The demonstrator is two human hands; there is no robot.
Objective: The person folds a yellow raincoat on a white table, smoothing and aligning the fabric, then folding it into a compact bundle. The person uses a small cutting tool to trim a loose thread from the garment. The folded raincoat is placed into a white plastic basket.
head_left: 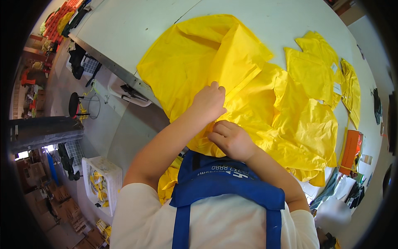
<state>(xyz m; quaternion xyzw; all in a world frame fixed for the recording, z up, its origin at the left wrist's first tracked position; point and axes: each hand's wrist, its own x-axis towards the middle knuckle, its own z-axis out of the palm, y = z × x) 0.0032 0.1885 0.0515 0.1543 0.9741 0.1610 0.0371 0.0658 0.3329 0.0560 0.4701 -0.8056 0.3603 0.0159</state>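
A large sheet of shiny yellow fabric (pixel 186 62) lies crumpled over the near part of the table and hangs past its front edge against my apron. My left hand (pixel 209 102) is closed on this fabric, fingers pinched at a fold line. Just below and to the right, my right hand (pixel 233 140) is curled with its fingertips against the same fabric, close to my body. The bit between the fingers of each hand is hidden. More creased yellow fabric (pixel 306 128) spreads to the right of my hands.
Folded yellow pieces (pixel 309 66) with white labels lie at the right of the white table (pixel 124 29). An orange box (pixel 350 151) stands at the right edge. Left on the floor are a white crate (pixel 115 169) with yellow pieces and a round black stool (pixel 74 105).
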